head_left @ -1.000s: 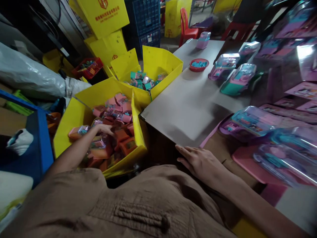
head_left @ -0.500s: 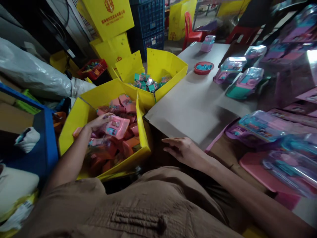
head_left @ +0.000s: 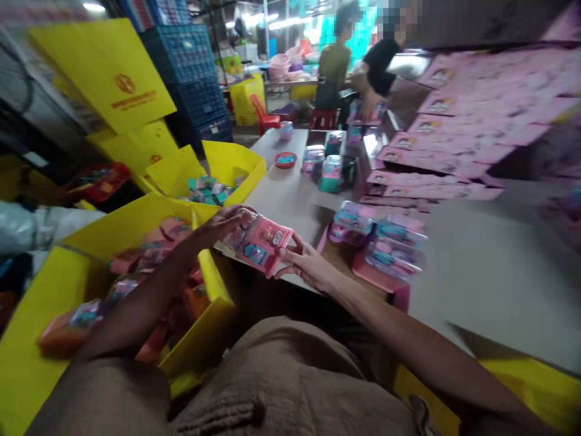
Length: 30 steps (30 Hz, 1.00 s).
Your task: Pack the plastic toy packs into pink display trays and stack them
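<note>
A pink plastic toy case (head_left: pixel 265 242) with a clear cover and small coloured parts inside is held up between both hands, over the table's near left corner. My left hand (head_left: pixel 229 221) is closed on its far left end. My right hand (head_left: pixel 306 261) grips the right edge, thumb on top. To the left, a yellow bin (head_left: pixel 215 284) holds many pink and orange cases (head_left: pixel 152 257), partly hidden by my left forearm. Right of my right hand, several clear-covered toy cases (head_left: pixel 393 254) lie in an open pink carton (head_left: pixel 402 297).
A second yellow bin (head_left: pixel 240 163) with teal pieces stands behind the first. On the grey table (head_left: pixel 276 200) are a red basket (head_left: pixel 285 160) of blue parts, more cases (head_left: pixel 331 172) and stacked pink cartons (head_left: pixel 436 151). Two people (head_left: pixel 336 72) work at the back.
My left hand has lifted the pink case out of the yellow bin and brought it right. My right hand has taken hold of it too. The view has swung right and up.
</note>
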Available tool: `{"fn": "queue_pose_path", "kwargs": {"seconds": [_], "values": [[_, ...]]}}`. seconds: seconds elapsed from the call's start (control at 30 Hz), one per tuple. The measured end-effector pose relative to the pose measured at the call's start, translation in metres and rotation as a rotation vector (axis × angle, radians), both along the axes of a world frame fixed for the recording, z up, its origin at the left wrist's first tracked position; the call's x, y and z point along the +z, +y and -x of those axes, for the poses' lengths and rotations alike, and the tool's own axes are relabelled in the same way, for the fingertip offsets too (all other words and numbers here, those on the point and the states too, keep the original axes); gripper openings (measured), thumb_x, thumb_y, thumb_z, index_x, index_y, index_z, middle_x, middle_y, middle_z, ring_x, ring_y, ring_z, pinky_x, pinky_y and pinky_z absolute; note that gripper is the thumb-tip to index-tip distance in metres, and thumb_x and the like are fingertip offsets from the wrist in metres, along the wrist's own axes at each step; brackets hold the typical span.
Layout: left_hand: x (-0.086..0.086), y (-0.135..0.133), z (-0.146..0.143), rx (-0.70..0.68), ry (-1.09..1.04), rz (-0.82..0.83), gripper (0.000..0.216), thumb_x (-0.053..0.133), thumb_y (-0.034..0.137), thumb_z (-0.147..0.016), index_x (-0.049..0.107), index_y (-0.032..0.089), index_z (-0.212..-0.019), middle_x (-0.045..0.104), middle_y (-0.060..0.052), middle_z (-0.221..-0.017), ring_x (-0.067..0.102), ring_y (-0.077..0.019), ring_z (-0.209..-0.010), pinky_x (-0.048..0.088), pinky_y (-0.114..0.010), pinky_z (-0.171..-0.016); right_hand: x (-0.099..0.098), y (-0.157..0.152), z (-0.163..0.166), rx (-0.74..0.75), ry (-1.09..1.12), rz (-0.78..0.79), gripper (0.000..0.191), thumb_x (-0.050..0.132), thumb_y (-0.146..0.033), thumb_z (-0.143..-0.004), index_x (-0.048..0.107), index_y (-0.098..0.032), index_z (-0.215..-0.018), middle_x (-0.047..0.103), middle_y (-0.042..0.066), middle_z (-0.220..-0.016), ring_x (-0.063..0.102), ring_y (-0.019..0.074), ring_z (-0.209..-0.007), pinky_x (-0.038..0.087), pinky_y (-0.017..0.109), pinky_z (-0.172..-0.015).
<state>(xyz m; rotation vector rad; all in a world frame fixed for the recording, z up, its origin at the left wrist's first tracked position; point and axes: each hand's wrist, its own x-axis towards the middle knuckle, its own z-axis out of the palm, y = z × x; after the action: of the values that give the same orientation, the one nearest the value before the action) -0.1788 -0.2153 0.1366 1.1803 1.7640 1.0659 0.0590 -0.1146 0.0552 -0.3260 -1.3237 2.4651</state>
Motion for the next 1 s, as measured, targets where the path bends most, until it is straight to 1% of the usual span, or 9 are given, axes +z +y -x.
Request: {"fn": "queue_pose_path", "kwargs": {"seconds": [0.07,0.17,0.27,0.4,0.5,0.6,0.77,0.9,1.0], "values": [[-0.005,0.031,-0.020,-0.068,-0.020,0.006,0.101,0.069,0.093,-0.069,0.071,0.015,-0.134,0.076,-0.008,-0.103,0.070,-0.0248,-0.088,0.056,-0.030,-0.072,-0.003,0.003,-0.027,-0.087,0.019,0.062,0.072,0.097,-0.039,-0.072,0.056,-0.025,-0.129,0.075,0.005,-0.113,0.077,0.0198,-0.081,0.070,0.033,-0.065],[-0.013,0.068,-0.048,-0.155,-0.010,0.000,0.099,0.060,0.093,-0.076,0.070,0.017,-0.139,0.079,-0.008,-0.108,0.072,-0.0296,-0.102,0.059,-0.036,-0.087,-0.007,0.006,-0.062,-0.206,0.008,0.130,0.069,0.097,-0.032,-0.072,0.056,-0.026,-0.127,0.074,0.002,-0.110,0.077,0.0186,-0.080,0.070,0.032,-0.067],[-0.016,0.093,-0.070,-0.249,0.028,-0.033,0.099,0.056,0.093,-0.079,0.071,0.017,-0.140,0.079,-0.011,-0.120,0.068,-0.0349,-0.121,0.055,-0.041,-0.104,-0.008,0.007,-0.089,-0.289,0.008,0.154,0.070,0.095,-0.025,-0.075,0.056,-0.026,-0.133,0.072,0.004,-0.124,0.078,0.0194,-0.089,0.071,0.034,-0.073],[-0.013,0.108,-0.089,-0.358,0.098,-0.095,0.095,0.050,0.093,-0.083,0.072,0.020,-0.141,0.068,-0.011,-0.148,0.055,-0.0374,-0.144,0.045,-0.043,-0.120,-0.013,0.008,-0.110,-0.299,0.054,0.208,0.071,0.090,-0.022,-0.076,0.053,-0.028,-0.137,0.071,0.006,-0.132,0.076,0.0249,-0.109,0.068,0.048,-0.092],[-0.011,0.107,-0.095,-0.420,0.101,-0.149,0.087,0.052,0.087,-0.088,0.069,0.024,-0.146,0.062,-0.008,-0.156,0.052,-0.0362,-0.148,0.042,-0.043,-0.123,-0.019,0.010,-0.113,-0.292,0.101,0.221,0.061,0.083,-0.030,-0.082,0.055,-0.025,-0.135,0.073,0.009,-0.133,0.073,0.0285,-0.117,0.062,0.057,-0.101],[-0.011,0.100,-0.096,-0.455,0.144,-0.209,0.080,0.057,0.078,-0.092,0.065,0.024,-0.149,0.063,-0.007,-0.155,0.057,-0.0338,-0.144,0.044,-0.041,-0.122,-0.020,0.012,-0.109,-0.324,0.072,0.231,0.046,0.071,-0.044,-0.092,0.060,-0.021,-0.129,0.075,0.012,-0.131,0.074,0.0297,-0.116,0.061,0.055,-0.101],[-0.011,0.078,-0.087,-0.542,0.189,-0.264,0.067,0.062,0.060,-0.097,0.063,0.021,-0.151,0.062,-0.011,-0.156,0.057,-0.0325,-0.145,0.048,-0.042,-0.120,-0.018,0.016,-0.101,-0.322,0.019,0.254,0.054,0.055,-0.062,-0.102,0.059,-0.021,-0.136,0.074,0.012,-0.132,0.074,0.0299,-0.111,0.064,0.053,-0.091],[-0.018,0.064,-0.071,-0.728,0.158,-0.238,0.095,0.089,0.047,-0.075,0.052,0.026,-0.160,0.055,-0.014,-0.161,0.060,-0.0330,-0.140,0.058,-0.040,-0.105,-0.027,0.015,-0.091,-0.160,-0.072,0.309,0.057,0.043,-0.065,-0.105,0.062,-0.017,-0.127,0.078,0.013,-0.113,0.076,0.0304,-0.095,0.065,0.051,-0.076],[-0.038,0.058,-0.068,-0.804,0.140,-0.193,0.100,0.100,0.042,-0.056,0.065,0.026,-0.148,0.069,-0.012,-0.143,0.066,-0.0324,-0.128,0.058,-0.041,-0.104,-0.041,0.009,-0.080,-0.054,-0.201,0.311,0.049,0.046,-0.059,-0.104,0.068,-0.015,-0.107,0.078,0.011,-0.093,0.075,0.0275,-0.084,0.064,0.044,-0.072]]}}
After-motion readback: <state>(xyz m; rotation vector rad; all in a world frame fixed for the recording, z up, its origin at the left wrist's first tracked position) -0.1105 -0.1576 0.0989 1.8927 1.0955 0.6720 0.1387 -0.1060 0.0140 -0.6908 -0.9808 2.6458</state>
